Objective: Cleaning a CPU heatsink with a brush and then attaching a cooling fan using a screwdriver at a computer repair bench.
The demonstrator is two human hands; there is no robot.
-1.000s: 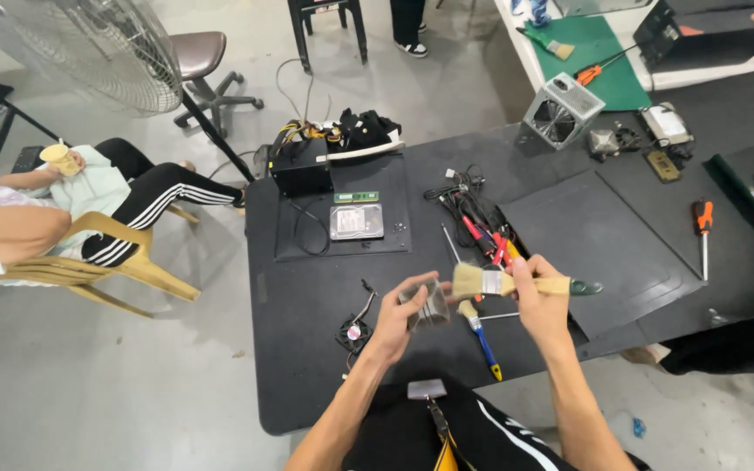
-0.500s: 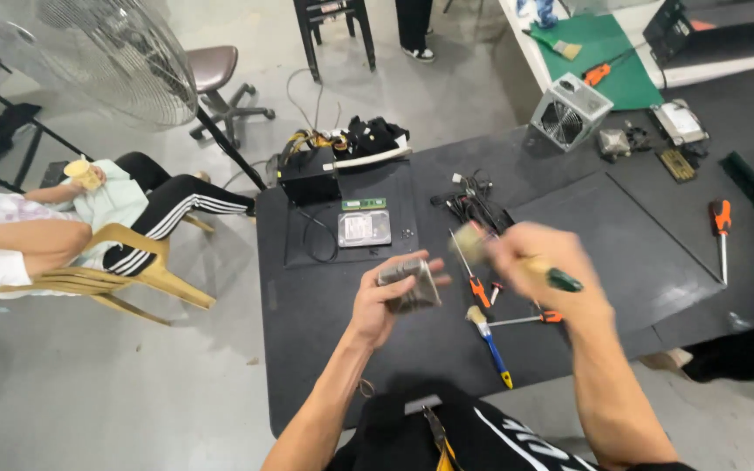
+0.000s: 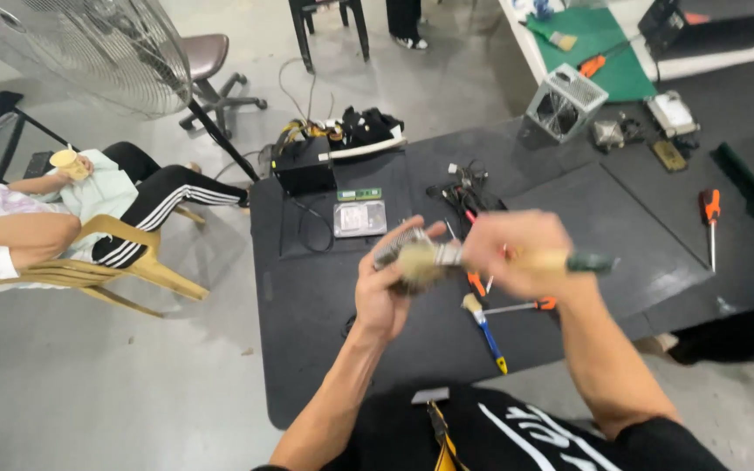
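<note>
Head view: left hand [image 3: 386,292] is clamped on a small grey part [image 3: 399,244], held above the black table [image 3: 307,305]. Right hand [image 3: 517,253] is wrapped around a brush [image 3: 421,264], bristles on the part. Motion blur suggests quick strokes. Risk: the part slips and drops onto the screwdrivers [image 3: 499,310] below.

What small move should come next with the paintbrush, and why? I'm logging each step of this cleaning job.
Probably another short stroke of the wooden-handled paintbrush across the small grey metal part. The right hand has the pale bristles right against the part, which the left hand holds raised above the black table. Motion blur hides whether any dust remains.
</note>
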